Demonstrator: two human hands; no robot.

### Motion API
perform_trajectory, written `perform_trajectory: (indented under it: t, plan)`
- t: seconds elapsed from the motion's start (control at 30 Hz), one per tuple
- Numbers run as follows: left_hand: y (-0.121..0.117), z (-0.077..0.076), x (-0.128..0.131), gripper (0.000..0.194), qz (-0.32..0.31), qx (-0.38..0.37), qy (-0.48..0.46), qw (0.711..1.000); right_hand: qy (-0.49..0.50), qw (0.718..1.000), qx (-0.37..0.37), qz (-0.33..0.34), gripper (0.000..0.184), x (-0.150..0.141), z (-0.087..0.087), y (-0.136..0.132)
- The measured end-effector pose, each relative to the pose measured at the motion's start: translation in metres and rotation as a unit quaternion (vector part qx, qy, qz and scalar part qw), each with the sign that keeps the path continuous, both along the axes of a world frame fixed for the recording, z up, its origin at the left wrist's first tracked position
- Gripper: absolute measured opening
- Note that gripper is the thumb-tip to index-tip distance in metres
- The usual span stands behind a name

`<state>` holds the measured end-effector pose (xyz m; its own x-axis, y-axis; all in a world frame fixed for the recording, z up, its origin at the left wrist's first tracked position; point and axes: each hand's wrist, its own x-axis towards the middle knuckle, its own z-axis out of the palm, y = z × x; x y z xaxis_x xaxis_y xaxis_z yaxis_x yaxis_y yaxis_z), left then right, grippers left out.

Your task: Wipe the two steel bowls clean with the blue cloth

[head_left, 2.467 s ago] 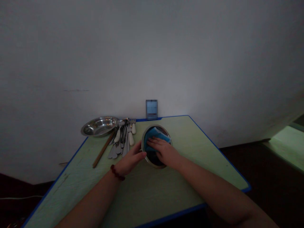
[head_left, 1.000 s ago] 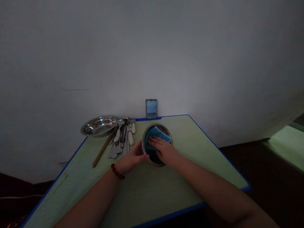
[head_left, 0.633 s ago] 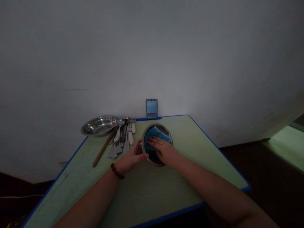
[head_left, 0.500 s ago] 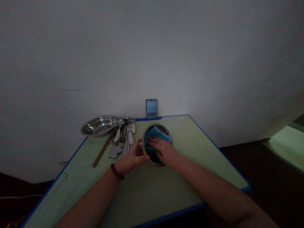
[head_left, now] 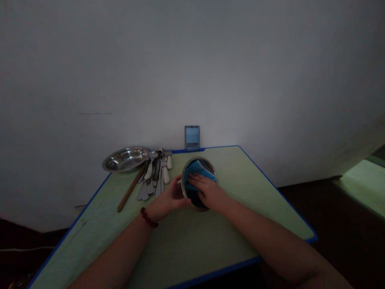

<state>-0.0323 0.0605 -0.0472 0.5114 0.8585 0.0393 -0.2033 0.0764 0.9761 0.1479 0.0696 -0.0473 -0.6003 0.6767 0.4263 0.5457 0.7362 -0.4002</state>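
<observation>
From where I stand, the bowl [head_left: 207, 163] and dish [head_left: 126, 159] are glossy metal; the rag [head_left: 195, 167] looks matt, probably cloth in this dimness; the stick [head_left: 130, 190] is smooth wood, the tabletop [head_left: 243, 196] matt.

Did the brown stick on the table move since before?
No. Judged against the table, the brown stick hasn't gone any way: it lies in the same spot, slanting beside the cutlery.

My bare left arm [head_left: 117, 251] and right arm [head_left: 270, 237] angle inward; my left fingers [head_left: 174, 186] curve in a grip, thumb [head_left: 180, 203] opposed, my right fingers [head_left: 196, 182] stretched, palm down.
</observation>
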Motion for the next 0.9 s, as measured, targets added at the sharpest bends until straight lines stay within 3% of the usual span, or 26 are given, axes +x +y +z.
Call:
perform_trajectory:
  t: [0.57, 0.9]
  plan:
    - [-0.0011, -0.0026, -0.0007, 0.062, 0.018, -0.013, -0.049, 0.999, -0.007, 1.0, 0.007, 0.002, 0.059, -0.0002, -0.0016, -0.0011]
    - [-0.0027, -0.0002, 0.0002, 0.059, 0.021, -0.002, -0.046, 0.999, -0.006, 1.0, 0.011, 0.006, 0.058, -0.0006, -0.0013, -0.0018]
